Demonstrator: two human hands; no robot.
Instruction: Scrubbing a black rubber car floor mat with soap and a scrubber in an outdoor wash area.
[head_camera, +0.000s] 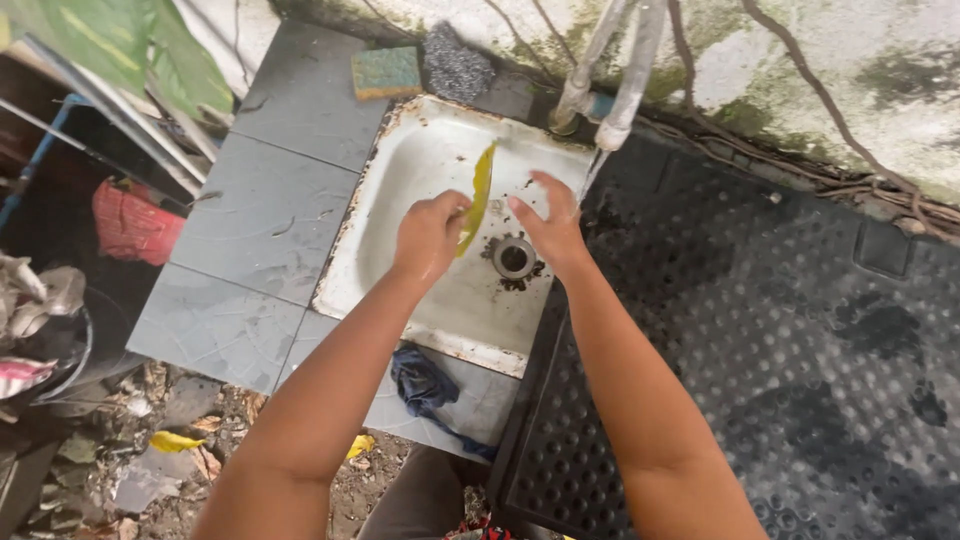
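Observation, head view: left hand (428, 235) is closed around the lower end of a long yellow leaf (479, 195); fingers curled and pinching it, the blade standing up and slightly tilted over the basin of a white enamel sink (400, 215); rim of the sink rusted and chipped. Right hand (548, 225) hovers just beside the leaf, fingers loosely spread and bent, holding nothing; whether a fingertip touches the leaf, cannot tell. Both hands sit above the drain (514, 258), which is ringed with dark grit; a few specks lie higher up the basin too.

Surroundings: two pale hoses (622, 75) hang down at the back edge of the sink; green sponge (386, 72) and grey scouring pad (456, 62) rest behind it; grey tiled worktop (265, 215) to the left; dark blue rag (425, 385) draped at the front edge; black studded rubber mat (760, 330) to the right.

Judgement: step in hand appears to be lifting leaf litter out of the basin; leaf is gripped and clear of the enamel. Next move would call for carrying it out past the rim without dropping it, then dealing with the grit at the drain, which looks too fine to pinch.
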